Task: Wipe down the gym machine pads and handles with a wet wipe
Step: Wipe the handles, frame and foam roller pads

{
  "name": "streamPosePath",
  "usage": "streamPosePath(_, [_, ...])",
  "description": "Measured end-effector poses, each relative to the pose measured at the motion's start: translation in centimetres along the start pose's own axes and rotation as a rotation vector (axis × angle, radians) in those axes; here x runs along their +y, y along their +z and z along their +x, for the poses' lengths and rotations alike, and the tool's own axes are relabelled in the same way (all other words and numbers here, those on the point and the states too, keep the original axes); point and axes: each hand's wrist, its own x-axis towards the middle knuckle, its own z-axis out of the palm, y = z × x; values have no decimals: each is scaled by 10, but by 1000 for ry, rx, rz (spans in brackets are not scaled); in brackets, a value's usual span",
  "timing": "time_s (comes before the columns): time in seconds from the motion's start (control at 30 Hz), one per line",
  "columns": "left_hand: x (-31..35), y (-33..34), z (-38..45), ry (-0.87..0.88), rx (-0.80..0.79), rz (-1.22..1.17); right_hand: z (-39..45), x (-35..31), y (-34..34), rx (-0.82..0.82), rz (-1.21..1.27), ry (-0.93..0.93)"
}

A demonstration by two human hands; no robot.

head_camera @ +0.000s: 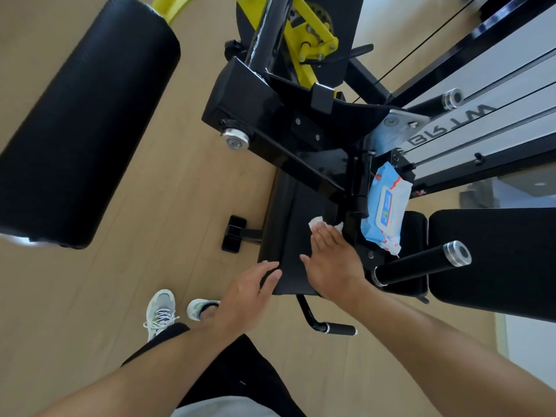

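Wet wipe (316, 221) is mostly hidden under the fingers of the right hand (329, 260); only white corners poke out at the far left and far right of them, fold can't be told. Seat pad (290, 212) far end runs under the black frame (301, 158), near edge is partly covered by the right hand and the left hand (255, 287). Wipe pack (386, 212) lid print is too small to read; roller pad (84, 124) is clipped by the left edge, back pad (493, 257) by the right, both forearms by the bottom.

Palm-down, flat right hand (328, 260); left hand (246, 291) alongside, fingers (270, 278) seemingly relaxed.
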Motion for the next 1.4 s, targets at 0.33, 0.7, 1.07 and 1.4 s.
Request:
streamPosePath(0.33, [-1, 0, 0, -3, -5, -12, 11, 6, -10, 45, -61, 14])
streamPosePath(0.7, [-9, -6, -1, 13, 10, -82, -16, -1, -5, 19, -111, -21])
streamPosePath(1.07, [-1, -3, 9, 94, -1, -65, -16, -1, 10, -22, -94, 24])
streamPosePath(1.4, [1, -3, -1, 28, -38, -62, 17, 12, 0, -14, -106, 13])
